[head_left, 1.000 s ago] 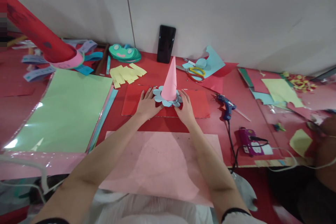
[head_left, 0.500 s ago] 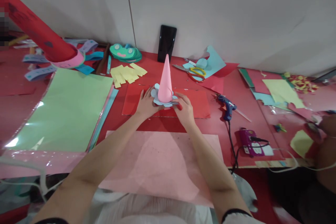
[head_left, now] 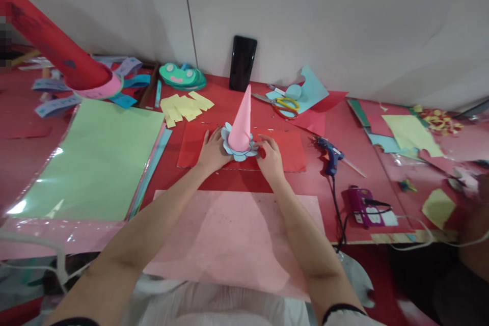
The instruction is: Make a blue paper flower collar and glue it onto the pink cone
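Observation:
A pink paper cone (head_left: pixel 240 130) stands tilted to the right on a light-blue scalloped paper base (head_left: pixel 240 155), above a red sheet (head_left: pixel 288 148). My left hand (head_left: pixel 213 148) is at the left edge of the base, its fingertips partly hidden behind the petals. On the right side, my right hand (head_left: pixel 269 159) pinches the rim of the blue base, with a small red thing showing between its fingers. Below both hands lies a large pink sheet (head_left: pixel 229 234).
Scissors (head_left: pixel 284 106), a black phone (head_left: pixel 243 63) and yellow strips (head_left: pixel 183 108) lie farther back. A blue glue gun (head_left: pixel 331 155) and a purple power socket (head_left: pixel 361 206) are on the right. Green sheets (head_left: pixel 103 158) lie left; another person's arm (head_left: pixel 476 224) is at far right.
The cone's tip has leaned to the right and dropped slightly, and the blue base has tilted with it. My right hand has shifted a little at the rim.

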The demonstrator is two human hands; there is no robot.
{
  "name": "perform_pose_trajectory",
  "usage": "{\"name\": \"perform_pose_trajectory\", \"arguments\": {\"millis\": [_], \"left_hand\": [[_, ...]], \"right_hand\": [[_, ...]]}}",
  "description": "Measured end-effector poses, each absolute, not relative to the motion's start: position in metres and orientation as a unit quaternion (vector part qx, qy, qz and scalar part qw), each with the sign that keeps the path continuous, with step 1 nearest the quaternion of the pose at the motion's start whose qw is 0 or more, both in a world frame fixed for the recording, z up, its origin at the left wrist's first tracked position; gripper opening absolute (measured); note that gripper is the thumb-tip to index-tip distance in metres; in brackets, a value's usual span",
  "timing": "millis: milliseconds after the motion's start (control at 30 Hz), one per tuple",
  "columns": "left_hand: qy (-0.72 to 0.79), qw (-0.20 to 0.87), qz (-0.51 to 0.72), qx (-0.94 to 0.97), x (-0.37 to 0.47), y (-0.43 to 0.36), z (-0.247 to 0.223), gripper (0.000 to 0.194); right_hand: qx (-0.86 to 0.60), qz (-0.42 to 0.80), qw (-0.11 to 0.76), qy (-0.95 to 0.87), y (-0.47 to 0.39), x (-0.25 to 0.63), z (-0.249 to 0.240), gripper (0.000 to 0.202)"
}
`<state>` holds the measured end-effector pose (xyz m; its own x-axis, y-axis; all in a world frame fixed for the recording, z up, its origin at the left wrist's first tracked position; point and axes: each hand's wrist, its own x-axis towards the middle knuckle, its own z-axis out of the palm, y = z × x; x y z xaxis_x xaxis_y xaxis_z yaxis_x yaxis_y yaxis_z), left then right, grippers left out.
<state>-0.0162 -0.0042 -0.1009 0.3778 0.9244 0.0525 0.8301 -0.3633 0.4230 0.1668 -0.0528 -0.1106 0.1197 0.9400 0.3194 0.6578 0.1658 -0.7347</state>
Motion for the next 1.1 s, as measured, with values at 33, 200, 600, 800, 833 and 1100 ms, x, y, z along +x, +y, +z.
{"name": "perform_pose_trajectory", "arguments": {"millis": [33, 200, 600, 800, 833, 1100], "left_hand": [[0.54, 0.166, 0.142, 0.813, -0.016, -0.004, -0.101, 0.068], [0.539, 0.166, 0.147, 0.813, -0.017, -0.004, -0.103, 0.067], [0.536, 0.171, 0.135, 0.816, -0.019, -0.004, -0.101, 0.062], [0.501, 0.201, 0.122, 0.833, -0.026, -0.002, -0.099, 0.066], [0.49, 0.206, 0.117, 0.839, -0.027, -0.001, -0.1, 0.066], [0.408, 0.274, 0.23, 0.84, -0.035, 0.009, -0.102, 0.043]], "right_hand": [[-0.625, 0.167, 0.413, -0.641, -0.052, 0.167, -0.111, 0.03], [-0.635, 0.144, 0.385, -0.654, -0.051, 0.169, -0.114, 0.046], [-0.62, 0.189, 0.379, -0.66, -0.048, 0.169, -0.121, 0.049], [-0.661, 0.255, 0.463, -0.532, -0.047, 0.175, -0.111, 0.026], [-0.665, 0.276, 0.469, -0.511, -0.046, 0.176, -0.11, 0.025], [-0.65, 0.407, 0.447, -0.46, -0.046, 0.179, -0.106, 0.046]]}}
